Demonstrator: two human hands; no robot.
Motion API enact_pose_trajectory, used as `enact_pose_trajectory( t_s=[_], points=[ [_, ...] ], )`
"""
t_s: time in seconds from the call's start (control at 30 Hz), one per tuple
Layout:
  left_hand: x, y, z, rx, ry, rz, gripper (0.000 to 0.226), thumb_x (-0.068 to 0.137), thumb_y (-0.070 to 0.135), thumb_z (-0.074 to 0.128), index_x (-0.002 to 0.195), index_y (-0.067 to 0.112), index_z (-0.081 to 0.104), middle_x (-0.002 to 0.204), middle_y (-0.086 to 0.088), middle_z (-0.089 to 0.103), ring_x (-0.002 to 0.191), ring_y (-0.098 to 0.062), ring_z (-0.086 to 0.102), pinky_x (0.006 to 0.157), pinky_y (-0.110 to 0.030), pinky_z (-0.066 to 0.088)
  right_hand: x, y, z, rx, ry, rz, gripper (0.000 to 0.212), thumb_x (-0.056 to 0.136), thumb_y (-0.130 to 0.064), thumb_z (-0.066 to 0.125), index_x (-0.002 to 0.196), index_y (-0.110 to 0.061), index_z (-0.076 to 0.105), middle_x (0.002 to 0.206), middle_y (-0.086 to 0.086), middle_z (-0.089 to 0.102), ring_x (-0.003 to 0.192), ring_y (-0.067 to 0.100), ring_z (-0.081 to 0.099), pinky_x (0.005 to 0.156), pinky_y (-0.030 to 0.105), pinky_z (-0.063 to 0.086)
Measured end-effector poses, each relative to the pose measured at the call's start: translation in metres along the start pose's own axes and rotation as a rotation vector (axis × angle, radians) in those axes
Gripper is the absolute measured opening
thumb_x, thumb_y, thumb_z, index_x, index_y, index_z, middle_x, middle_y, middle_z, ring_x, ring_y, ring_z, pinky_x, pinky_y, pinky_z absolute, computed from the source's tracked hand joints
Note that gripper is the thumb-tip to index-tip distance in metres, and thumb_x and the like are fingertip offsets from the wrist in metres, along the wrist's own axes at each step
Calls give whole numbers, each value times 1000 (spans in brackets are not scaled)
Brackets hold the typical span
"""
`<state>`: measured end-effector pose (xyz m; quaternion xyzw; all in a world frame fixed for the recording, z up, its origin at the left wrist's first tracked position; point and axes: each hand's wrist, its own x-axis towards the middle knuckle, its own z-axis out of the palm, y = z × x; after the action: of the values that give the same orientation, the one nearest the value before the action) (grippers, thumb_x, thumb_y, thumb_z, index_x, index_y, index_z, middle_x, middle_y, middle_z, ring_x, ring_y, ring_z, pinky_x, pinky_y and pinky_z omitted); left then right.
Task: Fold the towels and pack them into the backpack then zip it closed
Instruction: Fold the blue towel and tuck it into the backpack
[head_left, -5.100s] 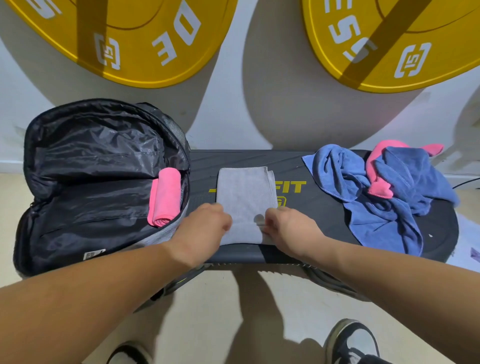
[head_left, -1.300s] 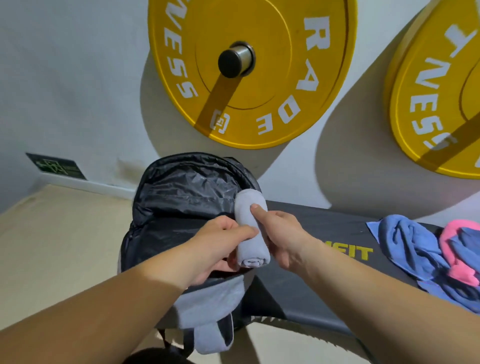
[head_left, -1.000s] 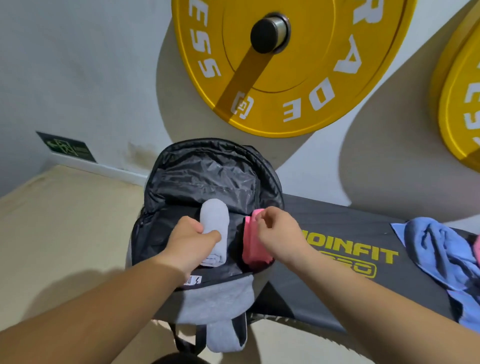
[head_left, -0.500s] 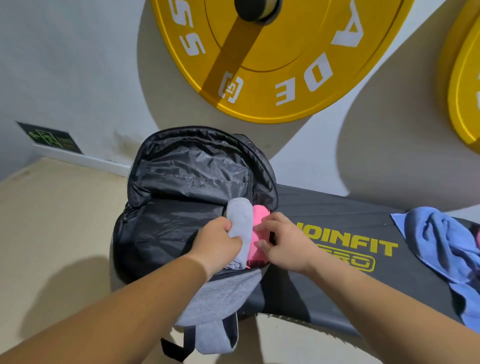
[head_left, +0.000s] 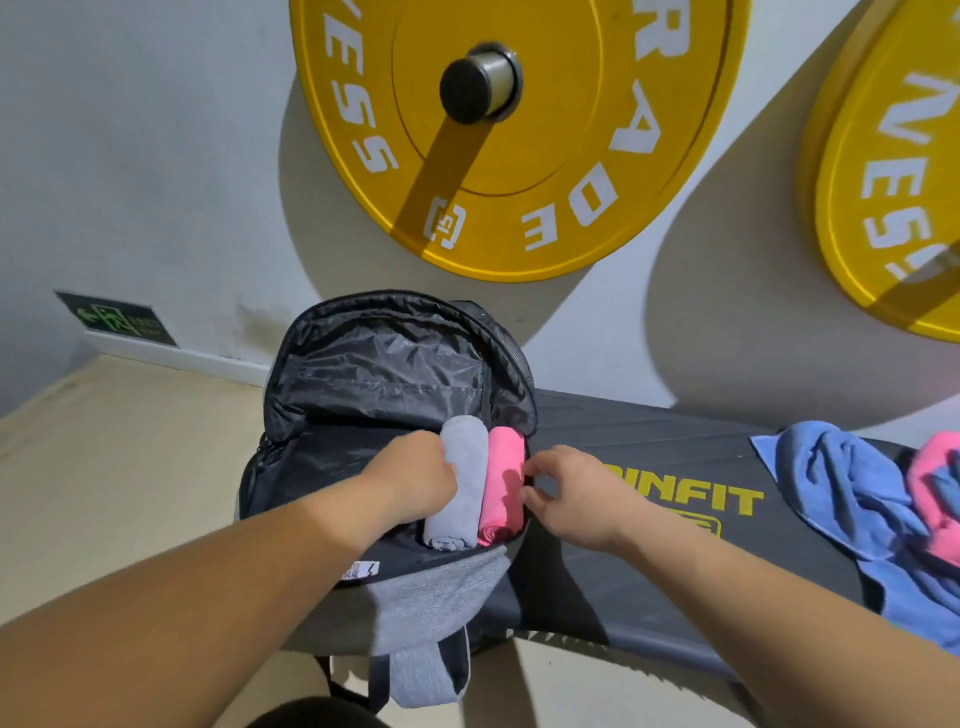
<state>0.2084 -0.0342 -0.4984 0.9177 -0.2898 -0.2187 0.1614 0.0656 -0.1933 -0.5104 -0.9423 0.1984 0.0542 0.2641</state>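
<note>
Our left hand (head_left: 413, 480) curls against grey roll (head_left: 460, 499), grasp unclear; right hand (head_left: 576, 499), relaxed, touches pink roll (head_left: 503, 488) in backpack (head_left: 384, 374).

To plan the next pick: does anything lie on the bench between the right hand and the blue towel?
Nothing visible does. Only bare bench with yellow lettering lies between the right hand and the blue towel. A pink towel is tangled into it at its right end.
</note>
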Motion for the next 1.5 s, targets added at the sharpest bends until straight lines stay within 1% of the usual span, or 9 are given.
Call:
enact_pose_trajectory(
  t_s=[0.2, 0.37, 0.5, 0.73, 0.9, 1.07, 1.17, 1.33, 1.5],
  points=[
    [-25, 93, -4, -88, -14, 158, 26, 86, 26, 61, 65, 11, 65, 72, -6, 71, 77, -26, 67, 78, -32, 56, -54, 12, -66, -184, -188, 133, 42, 96, -44, 58, 124, -14, 66, 121, 9, 67, 113, 30, 62, 92, 33, 51],
    [-56, 188, 45, -186, -186, 305, 21, 89, 19, 55, 81, 16, 74, 75, -10, 76, 54, -17, 56, 56, -26, 50, -101, 69, -97, -259, -262, 321, 47, 95, -43, 57, 133, -14, 58, 121, 10, 65, 109, 32, 63, 87, 35, 50],
    [-75, 216, 103, -337, -224, 351, 19, 92, 18, 57, 85, 18, 75, 79, -8, 75, 65, -26, 68, 61, -42, 61, -132, 145, -97, -111, -115, 459, 44, 94, -41, 58, 133, -19, 58, 115, 8, 67, 103, 29, 65, 85, 33, 52],
    [-44, 209, 118, -290, -175, 331, 17, 94, 13, 63, 83, 19, 74, 70, -3, 74, 59, -14, 63, 56, -22, 47, -143, 245, -133, -167, 56, 660, 29, 91, -19, 61, 115, -5, 69, 106, 19, 71, 91, 35, 68, 73, 38, 53],
    [-37, 219, 128, -236, -174, 385, 16, 94, 19, 64, 82, 25, 73, 70, 12, 71, 69, -4, 67, 55, -14, 43, -120, 271, -106, -61, 201, 630, 22, 94, -31, 58, 95, -9, 62, 83, 7, 62, 86, 30, 62, 67, 32, 43],
    [-36, 225, 138, -245, -208, 452, 12, 95, 23, 64, 88, 30, 71, 85, 17, 70, 81, 1, 69, 55, -7, 39, -107, 290, -71, -146, 127, 664, 32, 95, -32, 60, 123, -17, 58, 127, 3, 56, 109, 27, 61, 79, 31, 41],
    [-34, 225, 133, -265, -201, 427, 11, 95, 23, 64, 93, 28, 74, 81, 17, 69, 74, 4, 65, 53, -7, 39, -106, 290, -73, -172, 300, 694, 20, 96, -24, 50, 113, -20, 60, 119, 3, 52, 100, 26, 57, 73, 31, 35],
    [-28, 225, 122, -305, -127, 388, 21, 94, 25, 66, 113, 35, 66, 100, 16, 70, 70, 5, 62, 65, -12, 45, -78, 231, -102, 403, 726, 500, 23, 87, -27, 46, 71, -13, 39, 71, 3, 58, 71, 25, 55, 64, 37, 44],
    [-27, 226, 90, -453, 86, 415, 80, 84, 36, 76, 152, 35, 34, 144, 19, 41, 119, -3, 56, 94, -37, 55, -65, 141, -142, 1116, 644, 318, 15, 76, -28, 55, 76, -16, 47, 80, 6, 47, 79, 22, 42, 73, 38, 34]
  ],
)
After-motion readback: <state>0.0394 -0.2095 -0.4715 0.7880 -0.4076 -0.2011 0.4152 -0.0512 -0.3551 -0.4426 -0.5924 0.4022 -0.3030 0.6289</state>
